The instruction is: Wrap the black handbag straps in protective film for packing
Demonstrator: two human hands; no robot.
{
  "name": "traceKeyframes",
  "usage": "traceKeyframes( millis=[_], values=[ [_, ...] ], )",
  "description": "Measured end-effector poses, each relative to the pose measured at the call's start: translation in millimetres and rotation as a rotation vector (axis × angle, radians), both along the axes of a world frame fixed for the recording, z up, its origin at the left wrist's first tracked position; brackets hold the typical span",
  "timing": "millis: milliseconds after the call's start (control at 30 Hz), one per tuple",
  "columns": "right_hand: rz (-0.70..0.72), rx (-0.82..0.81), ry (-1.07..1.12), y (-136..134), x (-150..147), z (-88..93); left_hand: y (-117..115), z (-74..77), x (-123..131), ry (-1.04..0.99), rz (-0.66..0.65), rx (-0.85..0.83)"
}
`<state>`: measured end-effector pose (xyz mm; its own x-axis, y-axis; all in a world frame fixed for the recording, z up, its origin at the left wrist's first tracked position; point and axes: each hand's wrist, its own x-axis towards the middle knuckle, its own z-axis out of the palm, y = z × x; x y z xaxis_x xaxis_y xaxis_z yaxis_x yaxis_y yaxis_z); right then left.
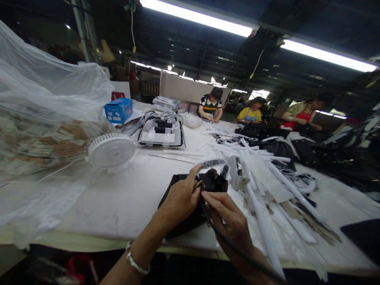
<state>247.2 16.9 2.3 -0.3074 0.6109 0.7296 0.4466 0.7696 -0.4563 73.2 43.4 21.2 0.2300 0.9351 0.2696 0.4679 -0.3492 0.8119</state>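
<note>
A black handbag (188, 222) rests near the table's front edge, its handle (212, 162) wrapped in clear plastic. My left hand (180, 196) lies over the bag's near left side, thumb and fingers closed around a gold-coloured metal buckle (200, 184). Close beside it, my right hand (228, 213) pinches the end of a black strap (234, 247) against the buckle. From there the strap trails down to the lower right, across my right forearm. Whether its tip passes through the buckle is hidden by my fingers.
A white fan (112, 151) stands left, beside a large plastic-covered heap (44, 130). Behind are a blue box (118, 111) and a black-edged tray-like item (160, 136). White tubes and wrapping (276, 174) crowd the right. Several people sit working across the table (97, 209).
</note>
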Motion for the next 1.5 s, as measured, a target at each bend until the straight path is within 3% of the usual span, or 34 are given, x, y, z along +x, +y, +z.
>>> traceKeyframes(
  millis=[167, 267, 367, 433, 500, 567, 633, 733, 833, 933, 1033, 1133, 1267, 1400, 1500],
  values=[
    [-0.083, 0.025, -0.003, 19.0, 5.8, 37.2, -4.2, 5.3, -4.4, -0.275, -0.318, -0.166],
    [0.036, -0.005, -0.124, 34.0, -8.0, 55.0, -6.1, 10.2, -3.4, -0.34, -0.288, -0.115],
    [0.106, -0.046, -0.237, 43.8, -20.9, 59.0, -8.0, 11.2, -5.8, -0.342, -0.186, 0.035],
    [0.084, -0.026, -0.293, 49.2, -22.6, 57.6, -10.1, 9.8, -10.2, -0.367, -0.209, 0.023],
    [0.042, 0.038, -0.336, 55.1, -19.6, 56.5, -12.2, 7.8, -15.8, -0.46, -0.292, -0.099],
    [-0.033, 0.102, -0.352, 60.4, -15.9, 57.9, -13.2, 6.3, -21.4, -0.545, -0.375, -0.204],
    [-0.142, 0.102, -0.358, 63.0, -15.2, 63.1, -13.2, 5.5, -25.7, -0.513, -0.412, -0.199],
    [-0.205, -0.074, -0.371, 62.1, -16.9, 79.6, -12.6, 3.4, -28.1, -0.369, -0.314, -0.124],
    [0.007, -0.283, -0.355, 65.0, -3.9, 104.0, -12.0, -5.2, -29.1, -0.379, -0.133, -0.089],
    [0.125, -0.314, -0.394, 78.1, 31.5, 119.9, -10.0, -20.0, -33.4, -0.539, 0.018, -0.068],
    [-0.024, -0.236, -0.569, 98.3, 62.9, 110.3, -6.8, -34.5, -36.8, -0.664, 0.056, -0.021],
    [-0.14, -0.13, -0.717, 114.6, 62.4, 85.0, -3.0, -45.2, -35.1, -0.802, 0.023, 0.03],
    [-0.108, -0.052, -0.715, 114.3, 21.1, 69.5, 1.3, -51.0, -30.1, -0.952, -0.008, 0.043],
    [-0.01, 0.085, -0.732, 93.9, -26.4, 80.0, 1.6, -45.4, -28.0, -0.939, -0.022, 0.078],
    [0.048, 0.058, -0.772, 78.2, -48.9, 87.3, -1.0, -38.7, -26.1, -0.98, -0.016, 0.134]
  ],
)
